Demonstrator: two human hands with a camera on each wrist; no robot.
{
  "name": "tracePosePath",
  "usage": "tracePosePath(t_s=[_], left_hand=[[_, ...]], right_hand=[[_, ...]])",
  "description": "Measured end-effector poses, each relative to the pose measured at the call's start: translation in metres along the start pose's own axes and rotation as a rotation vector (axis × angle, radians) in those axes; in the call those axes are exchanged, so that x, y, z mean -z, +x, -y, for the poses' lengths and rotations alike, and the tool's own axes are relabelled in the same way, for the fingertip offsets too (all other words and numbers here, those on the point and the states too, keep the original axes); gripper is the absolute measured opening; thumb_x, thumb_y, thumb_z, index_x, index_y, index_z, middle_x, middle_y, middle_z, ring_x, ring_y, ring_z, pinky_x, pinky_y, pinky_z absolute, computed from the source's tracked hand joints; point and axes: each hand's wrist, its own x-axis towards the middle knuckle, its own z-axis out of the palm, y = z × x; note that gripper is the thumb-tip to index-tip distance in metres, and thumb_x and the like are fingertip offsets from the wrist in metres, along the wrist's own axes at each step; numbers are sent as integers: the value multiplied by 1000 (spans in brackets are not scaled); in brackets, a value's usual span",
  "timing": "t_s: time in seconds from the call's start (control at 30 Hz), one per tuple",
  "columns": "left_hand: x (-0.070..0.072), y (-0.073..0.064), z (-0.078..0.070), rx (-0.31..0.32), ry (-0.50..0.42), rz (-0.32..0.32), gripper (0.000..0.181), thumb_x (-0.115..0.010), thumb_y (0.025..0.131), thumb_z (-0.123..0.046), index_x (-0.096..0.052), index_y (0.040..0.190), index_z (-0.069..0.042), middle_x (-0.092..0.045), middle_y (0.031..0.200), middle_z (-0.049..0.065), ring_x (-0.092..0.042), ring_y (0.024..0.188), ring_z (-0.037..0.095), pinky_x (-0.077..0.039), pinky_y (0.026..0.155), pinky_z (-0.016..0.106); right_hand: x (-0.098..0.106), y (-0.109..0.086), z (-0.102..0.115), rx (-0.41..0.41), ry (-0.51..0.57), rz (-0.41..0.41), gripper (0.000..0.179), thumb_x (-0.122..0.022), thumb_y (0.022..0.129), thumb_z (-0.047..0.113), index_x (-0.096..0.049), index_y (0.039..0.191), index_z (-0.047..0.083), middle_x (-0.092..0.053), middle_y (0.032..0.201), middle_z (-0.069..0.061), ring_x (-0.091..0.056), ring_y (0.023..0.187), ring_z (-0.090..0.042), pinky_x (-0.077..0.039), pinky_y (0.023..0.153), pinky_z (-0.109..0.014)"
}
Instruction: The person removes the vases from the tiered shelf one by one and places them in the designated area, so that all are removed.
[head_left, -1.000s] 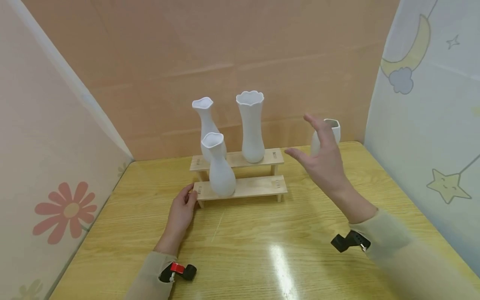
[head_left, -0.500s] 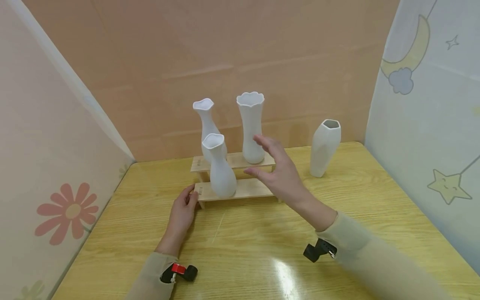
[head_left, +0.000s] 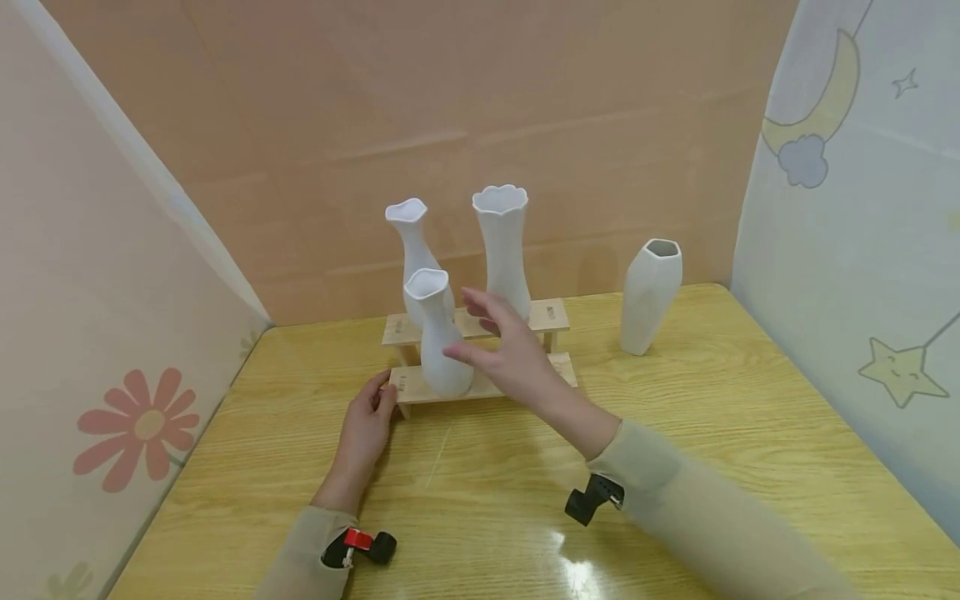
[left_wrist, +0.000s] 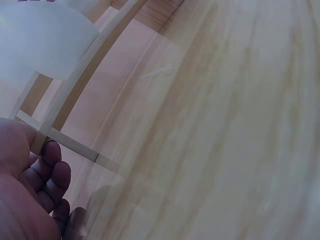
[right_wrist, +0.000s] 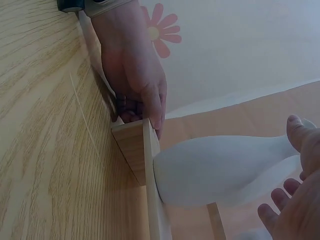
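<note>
A two-tier wooden stand (head_left: 487, 387) carries three white vases. My left hand (head_left: 365, 425) grips the left end of its lower shelf, thumb on top and fingers curled below, as the left wrist view also shows. On that lower shelf stands a narrow-necked white vase (head_left: 442, 354). My right hand (head_left: 517, 354) is at this vase's right side, thumb and fingers spread; its thumb overlaps the vase in the head view, and contact cannot be told. Behind, on the upper shelf, are a wavy-rimmed slim vase (head_left: 408, 242) and a taller scalloped vase (head_left: 504, 242), partly hidden by my right hand.
A faceted white vase (head_left: 649, 300) stands on the wooden table (head_left: 480, 500) to the right of the stand. A plain orange-brown backdrop (head_left: 480, 100) rises behind, with printed cloth walls at the left and right.
My right hand has moved left from in front of the faceted vase, across the stand, to the vase on the lower shelf. My left hand has stayed on the shelf end.
</note>
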Motion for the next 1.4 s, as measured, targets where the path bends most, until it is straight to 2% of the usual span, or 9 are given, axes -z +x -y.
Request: tracePosePath(t_s=[0.2, 0.47, 0.67, 0.9, 1.1, 1.3, 1.4], left_hand=[[0, 0, 0, 2, 19, -10, 47, -51, 120, -29, -53, 163, -8, -65, 106, 11, -57, 92, 22, -48, 77, 29], [-1, 1, 1, 3, 5, -7, 48, -52, 120, -29, -53, 163, -7, -64, 106, 11, -57, 93, 22, -48, 78, 29], [-1, 1, 0, -6, 15, -7, 49, -52, 120, -29, -52, 163, -6, -68, 110, 12, -60, 97, 22, -49, 82, 29], [0, 2, 2, -2, 27, -5, 48, -51, 120, -30, -52, 163, -9, -68, 113, 11, -60, 101, 23, -49, 87, 34], [0, 2, 2, -4, 36, -3, 48, -50, 120, -30, -52, 164, -8, -67, 112, 11, -60, 101, 23, -49, 89, 35], [0, 2, 2, 4, 11, 4, 49, -50, 120, -29, -50, 165, -8, -70, 136, 15, -64, 120, 25, -51, 104, 44], [0, 1, 2, -6, 7, 0, 50, -51, 120, -29, -50, 164, -6, -70, 140, 17, -64, 123, 26, -51, 106, 47]], right_hand=[[-11, 8, -4, -50, 10, 22, 80, -90, 97, 24, -50, 165, 14, -53, 162, -3, -51, 149, -26, -41, 123, -48], [-20, 12, -14, -40, 28, 44, 80, -91, 96, 22, -50, 165, 11, -54, 161, -6, -51, 149, -29, -39, 123, -55], [-28, 13, -19, -63, 48, 48, 84, -93, 94, 20, -49, 165, 8, -56, 157, -8, -53, 146, -26, -40, 123, -54], [-34, 14, -21, -90, 0, 44, 88, -94, 93, 20, -47, 166, 5, -55, 158, -10, -55, 141, -28, -46, 117, -51], [-35, 13, -21, -107, -20, 53, 89, -93, 94, 18, -45, 167, 5, -53, 160, -11, -55, 139, -32, -47, 115, -54], [-36, 12, -23, -113, -23, 55, 87, -91, 96, 18, -44, 167, 6, -52, 161, -11, -56, 139, -33, -49, 114, -55], [-36, 12, -24, -113, -24, 52, 86, -90, 97, 18, -44, 168, 5, -52, 161, -12, -57, 139, -34, -49, 113, -55]])
